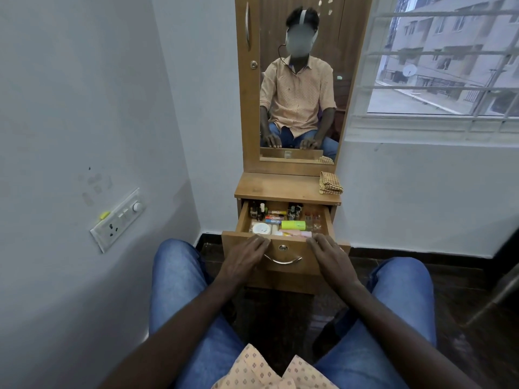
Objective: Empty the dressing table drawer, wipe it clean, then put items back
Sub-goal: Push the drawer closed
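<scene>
1. The brown wooden drawer (pixel 297 248) of the dressing bench (pixel 269 189) stands pulled out, full of small bottles, a lime-green tube (pixel 293 225) and a round white jar (pixel 260 228).
2. The left hand (pixel 244 258) and right hand (pixel 331 256) rest flat on its front panel (fingers relaxed, grasping nothing), flanking the curved metal handle (pixel 283 260).
3. A folded yellow checked cloth (pixel 330 183) lies on the bench top's right corner.

1. Drawer (pixel 283 266): wood-look laminate, smooth, faint sheen.
2. Handle (pixel 283 260): shiny curved metal.
3. Cloth (pixel 330 183): checked woven fabric, matt.
4. Mirror (pixel 302 80): glossy glass.
5. Floor (pixel 407 279): dark, polished.
</scene>
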Available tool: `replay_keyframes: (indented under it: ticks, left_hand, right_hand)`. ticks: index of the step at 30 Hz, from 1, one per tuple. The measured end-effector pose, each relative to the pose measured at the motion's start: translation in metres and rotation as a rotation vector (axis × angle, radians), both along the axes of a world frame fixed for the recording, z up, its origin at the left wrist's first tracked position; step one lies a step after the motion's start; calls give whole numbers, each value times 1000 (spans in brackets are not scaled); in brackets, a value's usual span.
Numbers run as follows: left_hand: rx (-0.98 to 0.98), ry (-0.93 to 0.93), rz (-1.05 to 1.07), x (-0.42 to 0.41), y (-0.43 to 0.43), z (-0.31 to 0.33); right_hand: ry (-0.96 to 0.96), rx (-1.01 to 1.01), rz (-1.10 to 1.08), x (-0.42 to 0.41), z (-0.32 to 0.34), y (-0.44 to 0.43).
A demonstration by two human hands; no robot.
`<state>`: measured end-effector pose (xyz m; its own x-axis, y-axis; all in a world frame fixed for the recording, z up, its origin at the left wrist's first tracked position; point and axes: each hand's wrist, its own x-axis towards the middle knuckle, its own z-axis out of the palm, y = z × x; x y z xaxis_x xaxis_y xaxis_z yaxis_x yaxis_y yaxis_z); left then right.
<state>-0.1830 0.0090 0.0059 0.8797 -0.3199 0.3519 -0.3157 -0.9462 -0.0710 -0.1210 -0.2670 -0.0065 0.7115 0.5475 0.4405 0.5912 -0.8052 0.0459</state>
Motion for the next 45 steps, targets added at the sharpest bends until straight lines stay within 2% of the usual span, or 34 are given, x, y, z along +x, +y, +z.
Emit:
replay_keyframes:
  ticks: [6, 11, 21, 30, 38, 45]
  left_hand:
    - [35, 139, 113, 18, -5, -12]
    - [88, 224, 146, 49, 3, -22]
    - [56, 230, 207, 114, -8, -35]
    - [139, 197, 168, 156, 19, -52]
    - [58, 231, 173, 170, 24, -55]
    - [-9, 246, 205, 172, 17, -62]
  right_hand:
    - [126, -93, -109, 12, -11, 8]
    - [181, -80, -160, 35, -13, 16]
    - [186, -59, -167, 94, -36, 10]
    - [221, -16, -179, 135, -40, 18]
    - [287, 23, -266, 144, -48, 28]
    - [259, 30, -293, 142, -55, 28]
